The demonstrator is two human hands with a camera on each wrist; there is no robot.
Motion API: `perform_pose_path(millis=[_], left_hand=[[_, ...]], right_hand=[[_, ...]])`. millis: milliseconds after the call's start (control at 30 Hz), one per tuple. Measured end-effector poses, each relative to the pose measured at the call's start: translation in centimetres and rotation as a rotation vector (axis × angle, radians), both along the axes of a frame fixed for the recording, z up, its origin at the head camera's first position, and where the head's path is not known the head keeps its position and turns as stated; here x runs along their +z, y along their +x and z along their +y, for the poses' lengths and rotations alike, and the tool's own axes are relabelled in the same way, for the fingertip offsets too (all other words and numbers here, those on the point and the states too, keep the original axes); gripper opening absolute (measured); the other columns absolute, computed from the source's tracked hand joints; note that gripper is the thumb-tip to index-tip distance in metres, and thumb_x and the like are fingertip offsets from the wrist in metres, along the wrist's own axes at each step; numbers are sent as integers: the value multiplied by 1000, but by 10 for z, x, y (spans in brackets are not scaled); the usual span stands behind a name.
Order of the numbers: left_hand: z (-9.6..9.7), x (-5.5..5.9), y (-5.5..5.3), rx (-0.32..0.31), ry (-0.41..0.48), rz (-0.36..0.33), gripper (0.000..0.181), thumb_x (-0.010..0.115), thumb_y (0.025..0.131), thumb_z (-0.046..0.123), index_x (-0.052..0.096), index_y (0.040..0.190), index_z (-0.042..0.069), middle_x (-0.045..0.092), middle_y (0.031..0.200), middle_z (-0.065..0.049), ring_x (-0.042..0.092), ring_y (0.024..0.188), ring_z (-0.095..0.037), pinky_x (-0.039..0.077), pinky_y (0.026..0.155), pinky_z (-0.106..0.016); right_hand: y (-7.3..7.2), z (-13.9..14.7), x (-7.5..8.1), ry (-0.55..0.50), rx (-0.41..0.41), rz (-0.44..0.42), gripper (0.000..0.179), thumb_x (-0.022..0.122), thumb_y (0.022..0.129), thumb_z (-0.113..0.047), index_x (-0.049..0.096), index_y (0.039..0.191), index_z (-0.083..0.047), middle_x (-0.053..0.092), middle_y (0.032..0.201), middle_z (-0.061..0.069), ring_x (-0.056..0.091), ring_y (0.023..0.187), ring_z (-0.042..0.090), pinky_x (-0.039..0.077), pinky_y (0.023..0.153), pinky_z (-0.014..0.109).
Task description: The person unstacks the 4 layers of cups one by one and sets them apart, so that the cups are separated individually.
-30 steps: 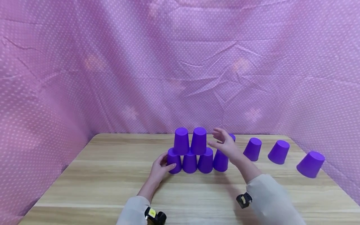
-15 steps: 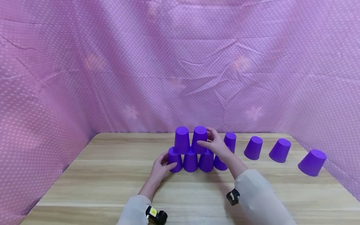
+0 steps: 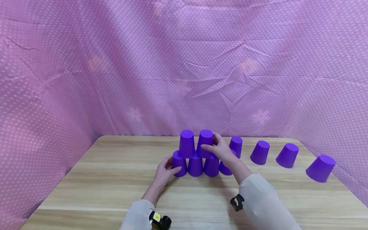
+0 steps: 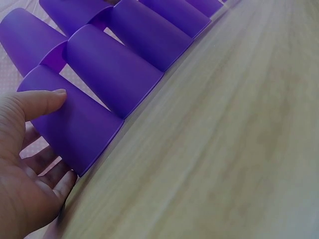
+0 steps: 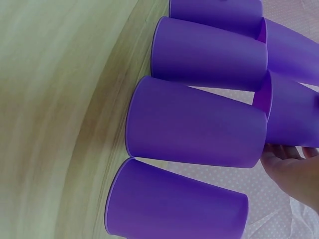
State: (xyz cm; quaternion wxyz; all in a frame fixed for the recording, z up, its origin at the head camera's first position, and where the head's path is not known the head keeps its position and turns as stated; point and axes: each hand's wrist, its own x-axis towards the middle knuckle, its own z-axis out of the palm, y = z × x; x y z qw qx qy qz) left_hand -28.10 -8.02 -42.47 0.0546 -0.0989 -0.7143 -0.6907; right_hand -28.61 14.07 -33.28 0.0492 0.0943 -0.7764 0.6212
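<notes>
Upside-down purple cups form two tiers in the head view: a bottom row of several and two on top. My left hand (image 3: 163, 173) holds the leftmost bottom cup (image 3: 179, 166), thumb on its near side and fingers around its outer side, as the left wrist view also shows. My right hand (image 3: 222, 149) grips the upper right cup (image 3: 204, 142), whose rim sits over two bottom cups (image 5: 199, 124). Beside it stands the upper left cup (image 3: 187, 145), untouched. The right forearm partly hides the bottom row's right-end cup (image 3: 225, 168).
Several more upside-down purple cups, among them a near one (image 3: 320, 169) and a farther one (image 3: 260, 153), stand apart in a line at the right of the wooden table (image 3: 100, 185). A pink dotted cloth (image 3: 143, 80) hangs behind and around the table.
My right hand has moved left from beside the stack and taken hold of the upper right cup. My left hand has stayed on the leftmost bottom cup.
</notes>
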Motion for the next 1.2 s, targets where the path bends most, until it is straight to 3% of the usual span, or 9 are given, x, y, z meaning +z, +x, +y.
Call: perform_pose_path(millis=[433,600,967,1200], left_hand=[[-4,-5,-4,22,-2,-4,55,67,70,0,44,120,-5,50,111,-22,46,103,-31,37,91,-37],[-5,-3,-4,27,-17,-4,55,67,70,0,45,120,-4,50,111,-22,45,104,-31,37,91,-38],[-4,-5,-5,6,-11,-1,56,67,71,2,42,122,-5,48,113,-23,44,106,-33,35,92,-39],[-1,-6,-6,1,-1,-2,56,66,71,1,43,121,-5,48,113,-23,44,105,-32,35,92,-38]], right_hand=[[15,7,15,-35,17,65,58,65,74,-9,36,124,0,50,113,19,46,103,29,38,89,38],[21,16,22,-55,-14,83,55,64,75,-8,38,122,0,50,112,20,47,102,28,38,88,37],[39,56,33,39,-38,87,61,65,76,-14,33,125,2,46,115,23,45,105,31,37,90,40],[51,82,29,46,-73,84,65,64,78,-14,27,129,4,42,120,24,41,110,31,34,93,38]])
